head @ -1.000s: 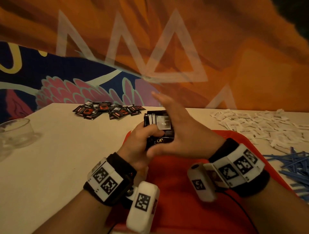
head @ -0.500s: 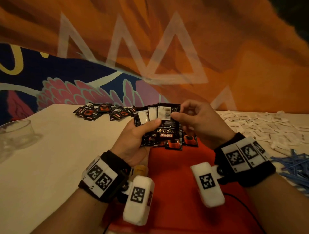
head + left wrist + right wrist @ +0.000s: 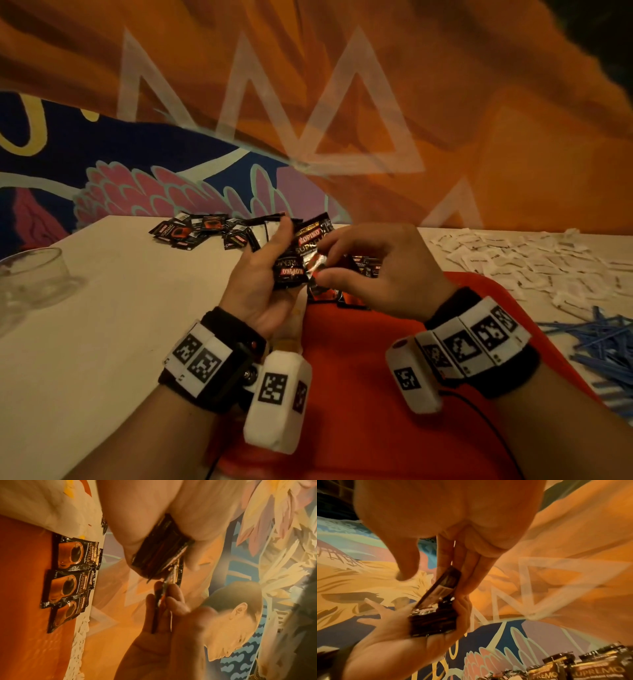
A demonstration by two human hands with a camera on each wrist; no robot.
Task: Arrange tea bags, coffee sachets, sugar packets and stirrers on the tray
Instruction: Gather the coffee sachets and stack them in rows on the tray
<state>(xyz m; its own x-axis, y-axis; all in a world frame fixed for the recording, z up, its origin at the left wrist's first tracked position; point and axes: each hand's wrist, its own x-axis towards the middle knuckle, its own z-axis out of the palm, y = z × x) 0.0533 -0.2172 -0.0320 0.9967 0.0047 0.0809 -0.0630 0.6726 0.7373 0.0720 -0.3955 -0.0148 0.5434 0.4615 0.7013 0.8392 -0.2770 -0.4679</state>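
A: Since the previous frame both hands dropped toward the red tray (image 3: 394, 394); the fan collapsed.

B: Left hand (image 3: 260, 274) clamps the coffee sachet stack (image 3: 291, 270). Right hand (image 3: 383, 270) pinches one sachet (image 3: 313, 263), long axis upright, just left of its fingertips.

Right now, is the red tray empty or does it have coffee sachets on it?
Not empty: coffee sachets lie in an overlapping row along one edge of the red tray.

A stack of black coffee sachets (image 3: 289, 270) is held above the red tray (image 3: 376, 394), where three sachets (image 3: 68, 574) lie in a row. White sugar packets (image 3: 534, 260) and blue stirrers (image 3: 603, 342) lie heaped on the counter (image 3: 102, 325).
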